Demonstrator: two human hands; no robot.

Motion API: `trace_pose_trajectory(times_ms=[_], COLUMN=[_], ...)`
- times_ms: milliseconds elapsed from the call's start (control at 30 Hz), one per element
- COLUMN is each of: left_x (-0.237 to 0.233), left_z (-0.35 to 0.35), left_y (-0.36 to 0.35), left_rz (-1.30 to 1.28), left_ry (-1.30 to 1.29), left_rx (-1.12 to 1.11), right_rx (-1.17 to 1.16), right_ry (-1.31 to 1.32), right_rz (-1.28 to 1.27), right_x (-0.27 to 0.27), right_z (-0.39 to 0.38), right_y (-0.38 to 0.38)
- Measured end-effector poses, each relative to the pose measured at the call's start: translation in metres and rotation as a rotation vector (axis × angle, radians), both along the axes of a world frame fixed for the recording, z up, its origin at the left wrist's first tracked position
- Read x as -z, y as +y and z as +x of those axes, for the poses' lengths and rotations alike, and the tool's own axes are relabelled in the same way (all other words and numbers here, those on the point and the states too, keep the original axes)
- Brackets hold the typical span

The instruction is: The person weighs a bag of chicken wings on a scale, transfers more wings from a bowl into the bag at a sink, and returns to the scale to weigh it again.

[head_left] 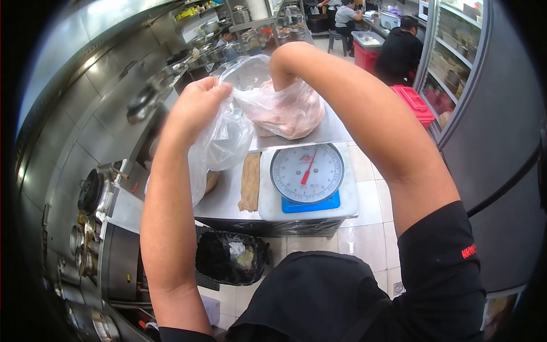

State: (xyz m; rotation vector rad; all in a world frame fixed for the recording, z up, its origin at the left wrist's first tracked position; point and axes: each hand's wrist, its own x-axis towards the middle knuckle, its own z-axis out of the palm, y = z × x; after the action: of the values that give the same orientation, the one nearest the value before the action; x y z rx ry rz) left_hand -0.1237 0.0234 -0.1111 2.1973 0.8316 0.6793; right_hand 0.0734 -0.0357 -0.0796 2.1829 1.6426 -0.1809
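Note:
A clear plastic bag (290, 114) holding pale pink pieces, apparently raw meat, rests on the metal pan of a kitchen scale (307, 172). My left hand (202, 101) pinches the bag's rim at its left side, and loose plastic hangs below the fingers. Bent down at the wrist, my right hand (282, 71) reaches into the bag's mouth; its fingers are hidden inside. The scale has a round white dial with a red needle pointing just right of the top, and a blue base. It stands on a white board (270, 208).
A folded tan cloth (250, 182) lies left of the scale on the metal table (225, 199). Below is a black-lined bin (216, 259) with scraps. Pots and pans line the left side. A glass-door fridge (456, 62), red containers (413, 102) and several people are beyond.

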Motion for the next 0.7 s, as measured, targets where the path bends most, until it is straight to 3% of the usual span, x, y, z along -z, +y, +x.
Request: trace_pose_trajectory(times_ms=[233,467,700], left_x=[0.001,0.004,-0.008], left_z=[-0.002,0.001,0.0], left_y=[-0.004,-0.004,-0.007], left_rz=[0.006,0.002,0.009], left_ry=[-0.054,-0.01,-0.076], left_rx=[0.023,0.022,0.029], right_rx=[0.079,-0.011,-0.006], right_ry=[0.012,-0.112,-0.146], right_rz=[0.024,0.309,0.334], right_x=[0.032,0.034,0.015], right_z=[0.025,0.015,0.012], right_y=[0.044,0.003,-0.005])
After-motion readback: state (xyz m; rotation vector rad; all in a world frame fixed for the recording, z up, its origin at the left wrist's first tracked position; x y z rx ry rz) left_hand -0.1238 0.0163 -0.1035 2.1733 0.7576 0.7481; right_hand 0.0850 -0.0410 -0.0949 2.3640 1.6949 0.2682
